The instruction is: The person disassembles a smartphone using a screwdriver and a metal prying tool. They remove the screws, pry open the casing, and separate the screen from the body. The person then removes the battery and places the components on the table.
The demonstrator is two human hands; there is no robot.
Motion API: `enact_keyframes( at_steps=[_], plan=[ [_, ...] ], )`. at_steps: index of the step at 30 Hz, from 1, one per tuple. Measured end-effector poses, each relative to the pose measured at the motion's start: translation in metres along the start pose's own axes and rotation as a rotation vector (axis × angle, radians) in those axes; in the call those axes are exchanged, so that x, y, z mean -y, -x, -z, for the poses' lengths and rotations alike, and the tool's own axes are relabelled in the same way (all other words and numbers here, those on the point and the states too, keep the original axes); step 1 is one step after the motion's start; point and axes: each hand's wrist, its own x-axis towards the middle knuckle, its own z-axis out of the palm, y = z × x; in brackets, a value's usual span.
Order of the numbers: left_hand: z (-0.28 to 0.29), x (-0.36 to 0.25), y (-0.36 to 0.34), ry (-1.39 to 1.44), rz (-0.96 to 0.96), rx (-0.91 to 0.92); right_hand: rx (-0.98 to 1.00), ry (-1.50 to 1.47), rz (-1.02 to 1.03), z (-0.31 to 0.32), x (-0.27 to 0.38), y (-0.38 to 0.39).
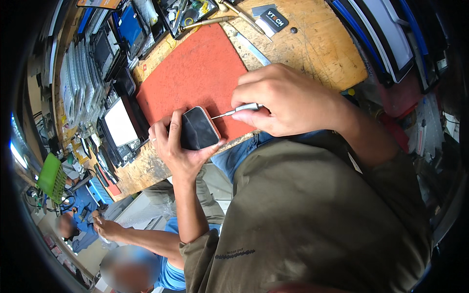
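Note:
A black-screened phone [198, 128] with a light, reddish-looking rim lies tilted in my left hand [171, 144], whose fingers and thumb wrap round its left side and lower edge. My right hand [281, 100], to the right of the phone, grips a slim silver screwdriver [250, 107] between thumb and fingers, its thin shaft reaching to the phone's right edge. Both hands are over a red mat [185, 73] near the front edge of the wooden bench [327, 53]. A metal blade [254, 49] lies beyond my right hand.
Stacked parts [83, 88], a white panel [122, 122] and trays fill the left. Pen-like tools [210, 22] and a dark card [273, 19] lie at the back, screen panels [391, 34] stand right. Two other people [141, 234] [80, 219] sit below left, near a green rack [51, 176].

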Motion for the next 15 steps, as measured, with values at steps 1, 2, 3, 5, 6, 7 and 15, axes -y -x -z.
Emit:
enact_keyframes(
  at_steps=[1, 2, 3, 5, 6, 7, 15],
  plan=[
    [0.001, 0.0, 0.0, -0.007, -0.003, 0.01, 0.055, 0.006, -0.019, 0.002, 0.0, -0.001],
    [0.001, 0.0, -0.001, -0.026, -0.016, 0.017, 0.116, 0.01, -0.047, 0.005, 0.001, -0.002],
    [0.002, 0.0, -0.001, -0.04, -0.02, 0.029, 0.165, 0.015, -0.057, 0.006, 0.0, -0.003],
    [0.003, 0.002, -0.003, -0.067, -0.043, 0.062, 0.16, -0.023, -0.021, 0.008, 0.0, -0.008],
    [0.003, 0.003, -0.004, -0.079, -0.063, 0.084, 0.181, -0.036, -0.036, 0.008, -0.001, -0.011],
    [0.002, 0.004, -0.005, -0.092, -0.082, 0.106, 0.175, -0.072, -0.021, 0.009, 0.0, -0.013],
    [0.002, 0.009, -0.011, -0.048, -0.121, 0.165, 0.236, -0.075, -0.036, 0.011, -0.001, -0.023]
  ],
)
